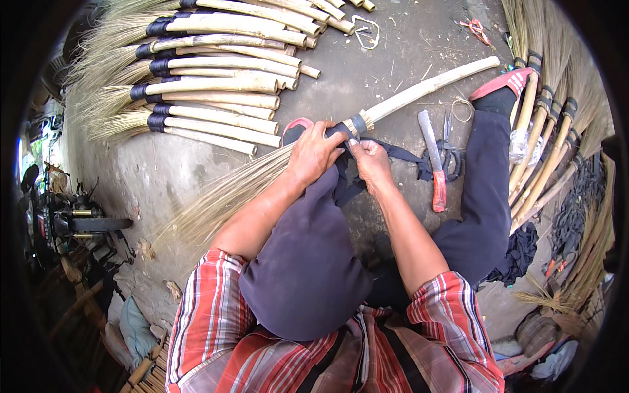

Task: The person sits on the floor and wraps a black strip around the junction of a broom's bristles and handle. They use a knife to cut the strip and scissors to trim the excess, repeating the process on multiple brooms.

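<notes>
A straw broom lies across my raised knee, its pale bamboo handle (432, 85) pointing to the far right and its bristles (223, 190) spreading to the near left. Bent round the neck of the broom, the fingers of my left hand (311, 154) grip it just below the binding. My right hand (372, 165) pinches a dark strip (400, 154) close beside the neck; the strip's loose end trails right toward the tools. A tan-and-dark band (357, 123) circles the joint where bristles meet handle. Part of the wrapping is hidden behind my fingers.
Bound brooms (216, 85) lie stacked at the far left; more brooms (534, 144) lie at the right. Between my feet rest a red-handled knife (438, 180) and scissors (448, 141). Dark strips (514, 255) are heaped at right. A motorcycle (72, 223) stands left.
</notes>
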Motion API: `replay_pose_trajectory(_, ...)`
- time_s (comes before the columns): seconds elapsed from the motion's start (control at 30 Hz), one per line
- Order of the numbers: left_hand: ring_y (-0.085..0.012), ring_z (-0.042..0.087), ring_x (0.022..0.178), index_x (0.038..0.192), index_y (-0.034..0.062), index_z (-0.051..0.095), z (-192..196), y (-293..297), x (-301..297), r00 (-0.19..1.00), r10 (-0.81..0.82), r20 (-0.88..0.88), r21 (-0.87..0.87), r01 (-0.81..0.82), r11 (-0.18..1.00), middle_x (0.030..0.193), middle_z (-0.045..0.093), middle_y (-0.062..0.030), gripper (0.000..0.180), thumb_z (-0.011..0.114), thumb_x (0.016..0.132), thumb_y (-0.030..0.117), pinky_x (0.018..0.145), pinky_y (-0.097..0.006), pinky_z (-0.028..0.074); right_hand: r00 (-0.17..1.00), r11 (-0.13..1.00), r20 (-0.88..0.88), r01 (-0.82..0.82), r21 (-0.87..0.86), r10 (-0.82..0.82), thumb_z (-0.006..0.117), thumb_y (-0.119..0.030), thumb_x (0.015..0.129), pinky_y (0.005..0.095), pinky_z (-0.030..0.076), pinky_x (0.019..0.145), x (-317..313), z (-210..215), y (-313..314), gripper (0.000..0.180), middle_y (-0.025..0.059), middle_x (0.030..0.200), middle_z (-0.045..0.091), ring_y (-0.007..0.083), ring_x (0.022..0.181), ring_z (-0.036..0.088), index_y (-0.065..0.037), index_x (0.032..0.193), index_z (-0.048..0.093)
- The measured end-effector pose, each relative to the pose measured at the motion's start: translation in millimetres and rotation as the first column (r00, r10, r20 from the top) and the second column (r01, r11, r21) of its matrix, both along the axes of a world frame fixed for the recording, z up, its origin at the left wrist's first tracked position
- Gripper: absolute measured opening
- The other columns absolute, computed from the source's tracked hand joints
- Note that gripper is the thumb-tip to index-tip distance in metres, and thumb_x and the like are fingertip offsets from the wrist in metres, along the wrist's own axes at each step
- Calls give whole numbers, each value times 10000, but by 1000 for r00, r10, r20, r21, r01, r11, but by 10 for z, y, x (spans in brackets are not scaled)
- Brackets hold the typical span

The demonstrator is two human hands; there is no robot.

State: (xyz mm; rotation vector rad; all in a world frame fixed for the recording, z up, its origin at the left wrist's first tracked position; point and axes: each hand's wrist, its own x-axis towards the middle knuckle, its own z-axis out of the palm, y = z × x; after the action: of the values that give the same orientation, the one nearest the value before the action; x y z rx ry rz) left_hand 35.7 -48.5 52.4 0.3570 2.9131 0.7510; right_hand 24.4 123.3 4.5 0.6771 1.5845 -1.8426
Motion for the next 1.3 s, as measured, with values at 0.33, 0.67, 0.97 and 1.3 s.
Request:
replay_pose_trajectory(0.33,-433,596,1290,1273,211,638,-170,9,66,997,20,-68,-148,-30,988,1440,569,-249,292,691,986,213,1077,-504,493,990,996,130,61,-69,-52,709,-108,1006,240,326,415,-63,177,394,121,-9,828,611,58,517,435,-42,1098,667)
replay_pose_trajectory(0.67,-399,618,1198,1348,254,577,75,-119,-87,987,-6,160,-128,27,991,1275,574,-207,510,803,893,224,951,-491,527,967,980,165,-185,-67,194,697,-183,1024,246,201,379,-216,387,750,109,-65,685,502,28,459,339,-97,960,673)
replay_pose_trajectory(0.97,-371,619,1194,1341,97,543,-21,-20,-17,998,-13,62,-159,23,987,1277,617,-190,501,771,914,225,1012,-464,497,966,983,211,-122,-139,150,678,-168,1032,235,230,364,-199,485,732,95,-53,691,504,35,460,354,-87,987,657)
replay_pose_trajectory(1.3,-390,687,1116,1312,13,518,-333,93,-205,990,122,70,-470,-75,879,1145,668,-207,627,772,914,426,982,-494,532,986,982,169,33,-186,-1,757,-208,998,236,217,380,-225,382,370,172,-68,677,499,25,441,328,-84,955,645)
